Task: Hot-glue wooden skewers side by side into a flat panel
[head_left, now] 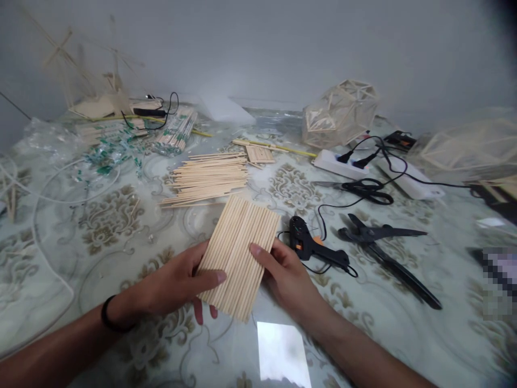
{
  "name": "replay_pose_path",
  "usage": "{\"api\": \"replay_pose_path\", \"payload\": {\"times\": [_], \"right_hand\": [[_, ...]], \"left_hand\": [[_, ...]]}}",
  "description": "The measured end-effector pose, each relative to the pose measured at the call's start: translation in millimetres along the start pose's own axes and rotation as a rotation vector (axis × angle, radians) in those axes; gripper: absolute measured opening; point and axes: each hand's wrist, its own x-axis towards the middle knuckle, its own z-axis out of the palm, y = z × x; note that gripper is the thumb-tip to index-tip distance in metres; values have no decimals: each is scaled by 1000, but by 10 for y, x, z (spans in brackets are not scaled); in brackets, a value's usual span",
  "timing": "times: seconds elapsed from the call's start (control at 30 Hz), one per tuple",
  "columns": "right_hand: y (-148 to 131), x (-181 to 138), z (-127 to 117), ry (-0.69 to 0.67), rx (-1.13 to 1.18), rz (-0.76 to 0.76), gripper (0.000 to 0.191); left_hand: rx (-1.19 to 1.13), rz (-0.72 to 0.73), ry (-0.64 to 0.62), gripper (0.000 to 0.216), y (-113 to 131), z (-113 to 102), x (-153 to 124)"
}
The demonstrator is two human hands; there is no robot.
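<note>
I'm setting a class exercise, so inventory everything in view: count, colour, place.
Stick panel: 1, tan, centre
Loose sticks: many, tan, beyond panel
Small panel: 1, tan, beyond loose sticks
Glue gun: 1, black, right of panel
Cutters: 1, black, right
Scissors: 1, black-handled, beyond cutters
Power strip: 1, white, beyond scissors
Plugs: 2, black, in strip
Stick frame: 1, tan, beyond power strip
Stick model: 1, tan, far left
Wrapped sticks: uncounted, tan and green, left rear
Plastic wrapping: uncounted, clear, left
Cables: several, white left, black right
Tablecloth: 1, pale patterned, underneath
Wall: 1, grey, behind
Other items: too unclear
Wristband: 1, black, left wrist
Left hand, right hand: 2, bare, holding stick panel
</note>
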Motion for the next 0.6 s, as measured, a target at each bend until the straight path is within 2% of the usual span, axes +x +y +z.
{"api": "replay_pose_path", "payload": {"times": [0.13,0.37,0.47,0.6], "right_hand": [[-31,-13,-2,-34,-25,17,28],[-77,-88,85,-332,-66,28,24],[-50,-107,99,-346,-92,30,31],[-79,-114,107,-399,-128,21,33]], "left_hand": [[-72,69,-59,48,-5,20,2],[-114,279,55,30,-23,-6,8],[-118,341,103,32,-34,-15,25],[-111,319,118,31,-104,-28,62]]}}
